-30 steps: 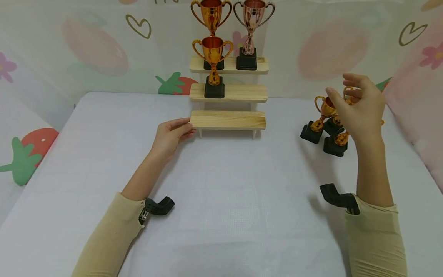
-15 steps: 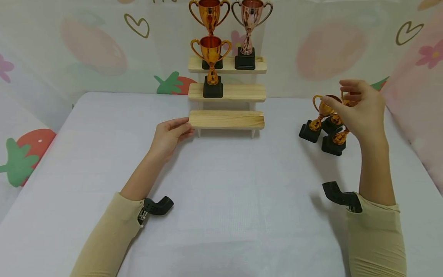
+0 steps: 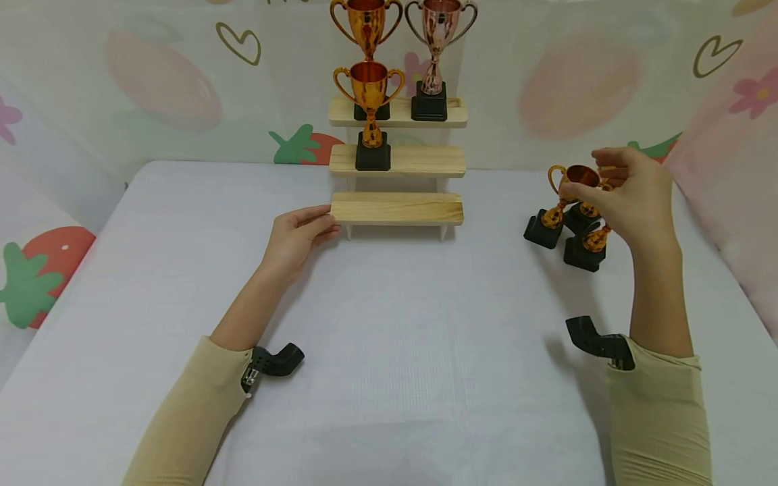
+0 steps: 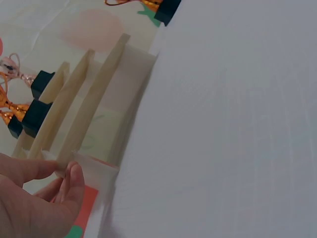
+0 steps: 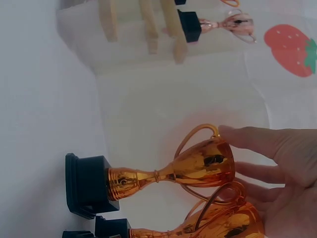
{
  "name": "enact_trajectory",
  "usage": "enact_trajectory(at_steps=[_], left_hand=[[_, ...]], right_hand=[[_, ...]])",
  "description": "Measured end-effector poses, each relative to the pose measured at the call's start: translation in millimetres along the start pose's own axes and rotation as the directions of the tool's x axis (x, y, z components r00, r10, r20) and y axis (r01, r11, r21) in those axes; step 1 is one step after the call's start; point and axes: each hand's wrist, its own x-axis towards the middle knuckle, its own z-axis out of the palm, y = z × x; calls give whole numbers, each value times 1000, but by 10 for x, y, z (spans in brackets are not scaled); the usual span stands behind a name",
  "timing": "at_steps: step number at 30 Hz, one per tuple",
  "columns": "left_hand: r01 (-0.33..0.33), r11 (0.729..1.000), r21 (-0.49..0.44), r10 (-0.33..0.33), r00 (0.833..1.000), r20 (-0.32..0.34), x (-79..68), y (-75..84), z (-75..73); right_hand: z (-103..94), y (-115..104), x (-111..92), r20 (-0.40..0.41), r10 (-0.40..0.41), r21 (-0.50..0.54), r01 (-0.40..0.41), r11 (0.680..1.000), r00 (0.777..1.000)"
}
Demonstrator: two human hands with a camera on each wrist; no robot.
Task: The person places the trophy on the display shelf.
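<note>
My left hand [image 3: 292, 243] pinches the left end of the bottom step of a three-tier wooden display shelf [image 3: 398, 209], thumb and fingers bent about its edge in the left wrist view. On the right, my right hand [image 3: 644, 199] reaches over a cluster of gold trophies with black bases. Its thumb is at the rim of the leftmost trophy [image 5: 205, 163], and the fingers spread loosely behind the cup without a visible grip. Another gold trophy [image 5: 233, 218] lies close below it in the right wrist view. The hand partly hides the cluster.
A gold trophy [image 3: 371, 84] stands on the middle step's left. On the top step are another gold trophy [image 3: 367, 27] and a rose-gold trophy [image 3: 440, 27]. A printed cloth backdrop [image 3: 486, 145] hangs behind the white table [image 3: 389, 337].
My right hand has lowered slightly, bringing its thumb to the leftmost trophy's rim. My left hand keeps its hold on the shelf, and the trophies stay in place.
</note>
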Motion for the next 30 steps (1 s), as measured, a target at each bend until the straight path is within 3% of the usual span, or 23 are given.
enact_trajectory(at_steps=[8,30], left_hand=[[-3,1000,-8,3,1000,-1,6,0,5],[-11,1000,-12,11,1000,8,0,-7,3]], right_hand=[[-8,24,13,48,24,-31,-22,999,999],[-5,18,-9,42,-20,-63,22,998,999]])
